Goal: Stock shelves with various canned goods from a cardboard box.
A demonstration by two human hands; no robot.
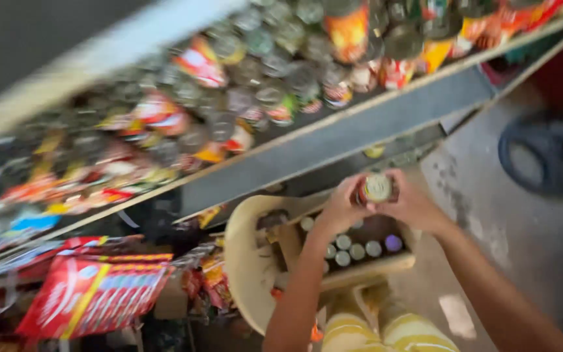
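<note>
Both hands meet on one small round tin with a pale lid and red label (377,189), held above an open cardboard box of tins (366,264). The left hand (341,207) wraps it from the left, the right hand (413,205) from the right, fingers curled snugly. Its lid faces up, its axis roughly upright; blur hides finer detail.

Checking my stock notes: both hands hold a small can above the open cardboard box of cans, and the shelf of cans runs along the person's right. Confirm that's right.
One detail is wrong. In the head view the shelf of cans runs along the person's left, not right. The rest stands: the left hand and right hand hold a small can above the open cardboard box of cans.
</note>
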